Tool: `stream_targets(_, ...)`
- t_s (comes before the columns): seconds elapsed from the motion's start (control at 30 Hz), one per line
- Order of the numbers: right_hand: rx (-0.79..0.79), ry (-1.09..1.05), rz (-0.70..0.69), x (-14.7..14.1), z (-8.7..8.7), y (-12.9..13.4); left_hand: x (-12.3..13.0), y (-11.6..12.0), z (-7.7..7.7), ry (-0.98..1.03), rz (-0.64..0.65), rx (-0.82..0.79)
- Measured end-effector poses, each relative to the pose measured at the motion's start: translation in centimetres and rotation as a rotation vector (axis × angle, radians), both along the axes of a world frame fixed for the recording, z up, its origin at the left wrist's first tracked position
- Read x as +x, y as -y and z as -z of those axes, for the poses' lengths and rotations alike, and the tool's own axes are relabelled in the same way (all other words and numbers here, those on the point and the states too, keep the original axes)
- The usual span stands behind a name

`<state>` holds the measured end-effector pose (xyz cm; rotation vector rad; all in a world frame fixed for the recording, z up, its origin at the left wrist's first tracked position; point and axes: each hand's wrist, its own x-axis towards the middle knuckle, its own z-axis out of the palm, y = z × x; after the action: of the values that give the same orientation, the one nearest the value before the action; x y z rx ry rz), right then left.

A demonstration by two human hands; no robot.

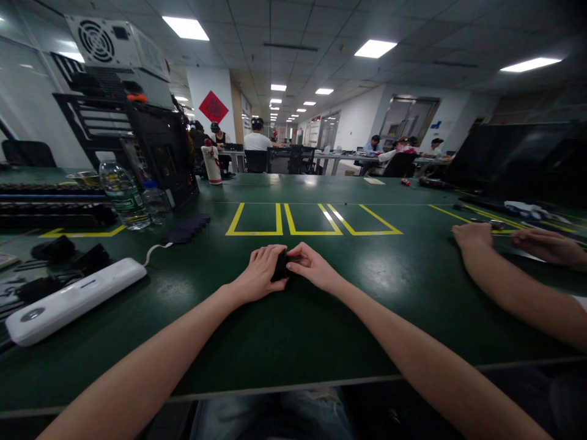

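- Object (280,267), black and small, sits between your two hands, at or just above the green table (206,351), on your side of the yellow tape outlines (254,233). Its exact kind is hidden by your fingers.
- Your left hand (260,275) wraps it from the left, fingers over the far side, thumb along the near side; the grip is closed on it.
- Your right hand (312,267) meets it from the right, thumb and forefinger drawn near each other at its side. Whether they pinch any part, you cannot tell from here.
- Both your forearms reach in low over the near table edge.
- To your left: white power strip (76,299), black adapters (52,249) beyond it, large water bottle (121,192) beside a smaller blue-capped bottle (155,205).
- Behind the bottles, a black computer case (160,150) bears a fan-fronted metal box (114,46).
- To your right, a co-worker's hand (472,235) rests near another taped outline (458,217).
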<state>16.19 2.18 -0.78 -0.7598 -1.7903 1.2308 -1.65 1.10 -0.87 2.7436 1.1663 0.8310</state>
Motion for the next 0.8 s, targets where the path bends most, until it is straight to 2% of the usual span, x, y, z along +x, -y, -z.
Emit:
stream_targets(0.1,-0.040,0.025,-0.004,0.05,-0.01,0.02,0.01,-0.05,0.03,-0.001,-0.004,0.004)
stream_targets(0.27,-0.032,-0.011,-0.084,0.29,0.25,-0.03,-0.09,-0.04,0.02,-0.006,0.003,-0.001)
stream_targets(0.5,0.006,-0.011,-0.008,-0.02,0.28,-0.13,0.04,-0.03,0.05,0.010,-0.001,-0.001)
stream_targets(0.63,-0.039,0.011,-0.006,-0.04,0.11,-0.17,0.02,0.03,-0.04,0.001,-0.006,-0.006)
stream_targets(0.8,-0.049,-0.013,-0.095,0.26,0.11,0.00,-0.03,0.06,-0.12,0.006,0.002,-0.016)
